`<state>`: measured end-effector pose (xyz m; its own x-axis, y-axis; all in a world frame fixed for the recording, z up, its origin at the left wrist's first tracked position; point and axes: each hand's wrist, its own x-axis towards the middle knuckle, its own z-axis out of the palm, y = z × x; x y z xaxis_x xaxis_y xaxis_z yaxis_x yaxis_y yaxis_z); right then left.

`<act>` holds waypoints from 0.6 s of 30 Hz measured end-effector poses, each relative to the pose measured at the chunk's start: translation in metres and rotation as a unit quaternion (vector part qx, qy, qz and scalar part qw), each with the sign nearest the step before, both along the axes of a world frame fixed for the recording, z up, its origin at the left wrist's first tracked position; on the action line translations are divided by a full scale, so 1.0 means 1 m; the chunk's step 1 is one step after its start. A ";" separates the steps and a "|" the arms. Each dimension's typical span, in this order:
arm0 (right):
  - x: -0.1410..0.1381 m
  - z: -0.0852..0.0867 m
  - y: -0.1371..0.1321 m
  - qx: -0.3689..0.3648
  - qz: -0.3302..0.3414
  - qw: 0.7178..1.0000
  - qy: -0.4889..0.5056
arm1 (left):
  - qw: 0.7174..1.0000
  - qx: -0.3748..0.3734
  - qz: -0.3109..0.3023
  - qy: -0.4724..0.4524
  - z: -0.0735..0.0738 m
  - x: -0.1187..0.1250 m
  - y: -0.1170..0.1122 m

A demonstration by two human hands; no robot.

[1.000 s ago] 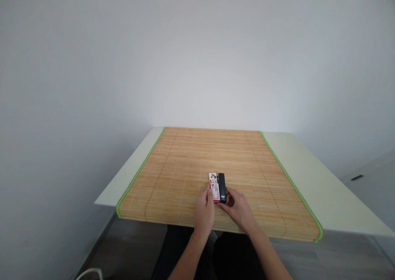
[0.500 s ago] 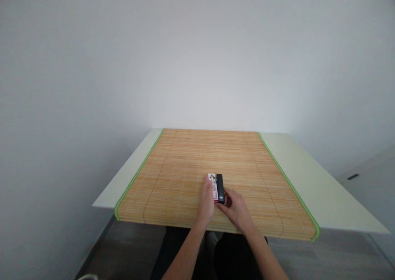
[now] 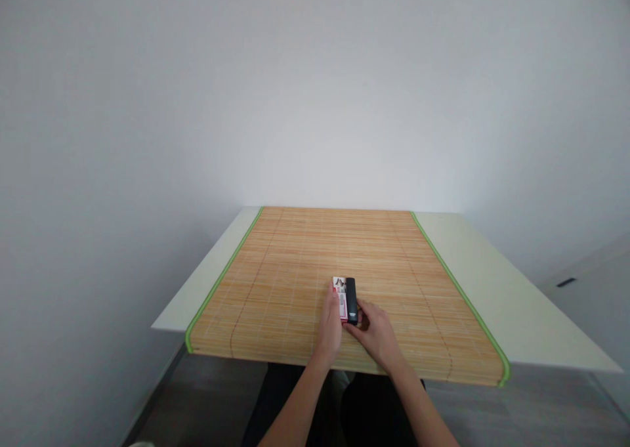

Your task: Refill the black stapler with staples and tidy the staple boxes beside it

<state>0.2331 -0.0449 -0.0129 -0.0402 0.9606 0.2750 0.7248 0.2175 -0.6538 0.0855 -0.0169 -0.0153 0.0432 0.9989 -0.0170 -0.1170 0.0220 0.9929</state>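
A small white and red box point(image 3: 343, 306) with a printed picture and label lies on the bamboo mat, directly beside a black stapler point(image 3: 351, 300). My left hand point(image 3: 329, 325) rests along the box's left side, fingers stretched out flat and covering part of it. On the other side, my right hand point(image 3: 375, 331) curls round the stapler's near end. Its thumb touches the front end and its fingers are against the right side. The undersides of both things are hidden.
The bamboo mat point(image 3: 305, 243) with green edging covers the middle of a white table point(image 3: 497, 289) and hangs over its front edge. A pale wall point(image 3: 315, 92) stands behind. My legs are under the table. A dark handle point(image 3: 566, 282) shows at far right.
The view has shifted very slightly. Both hands, the box and the stapler stay in the same places.
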 end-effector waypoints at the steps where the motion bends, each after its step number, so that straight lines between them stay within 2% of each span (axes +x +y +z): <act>1: 0.000 0.001 0.000 -0.001 0.001 1.000 -0.001 | 1.000 0.000 0.002 -0.003 0.000 0.000 0.000; 8: -0.002 0.001 -0.001 0.003 -0.004 1.000 0.003 | 1.000 -0.001 0.013 -0.025 0.000 -0.002 0.001; 12: 0.003 -0.004 -0.003 -0.004 0.003 1.000 0.030 | 0.997 -0.014 0.008 -0.069 0.000 -0.003 0.008; 15: 0.004 -0.010 -0.007 -0.001 0.001 0.995 0.102 | 0.993 -0.031 0.008 -0.115 0.002 -0.005 0.013; 18: -0.005 -0.014 -0.010 -0.002 -0.016 0.977 0.212 | 0.990 -0.036 0.015 -0.137 0.007 -0.005 0.014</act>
